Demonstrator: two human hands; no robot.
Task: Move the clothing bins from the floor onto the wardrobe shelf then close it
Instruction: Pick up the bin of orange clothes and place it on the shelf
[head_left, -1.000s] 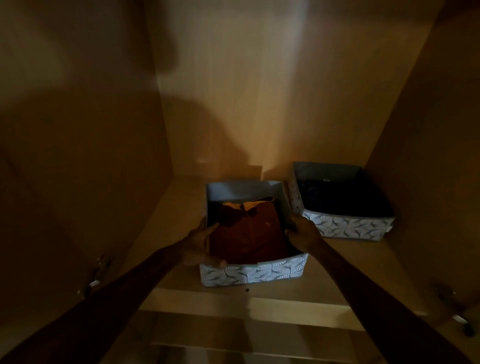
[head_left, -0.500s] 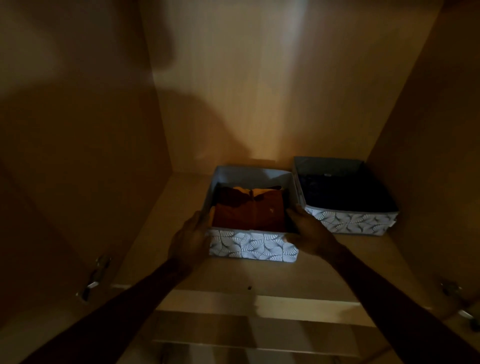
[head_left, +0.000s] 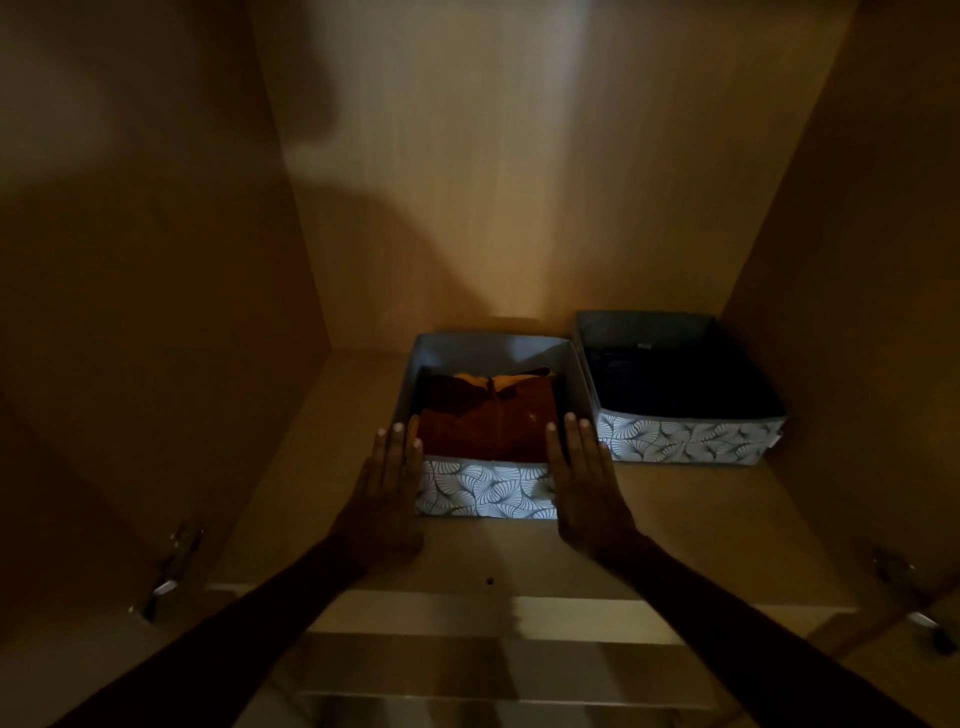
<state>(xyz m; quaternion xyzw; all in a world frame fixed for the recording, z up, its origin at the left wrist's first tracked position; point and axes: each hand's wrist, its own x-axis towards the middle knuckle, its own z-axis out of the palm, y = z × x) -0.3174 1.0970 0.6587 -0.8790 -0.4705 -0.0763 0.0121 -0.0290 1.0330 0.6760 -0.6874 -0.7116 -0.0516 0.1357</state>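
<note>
near bin (head_left: 485, 491): leaf-print, rust clothes, on shelf (head_left: 675, 519) | far bin (head_left: 685, 441): dark clothes, right, just beside

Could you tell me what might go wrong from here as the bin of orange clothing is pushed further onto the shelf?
1. Both flat hands, left hand and right hand, press the soft front wall of the orange-clothing bin; it may buckle or skew rather than slide.
2. Its right side sits close to the dark-clothing bin, so it could snag or shove that bin.
3. The dim light makes misjudging the shelf depth easy.
</note>
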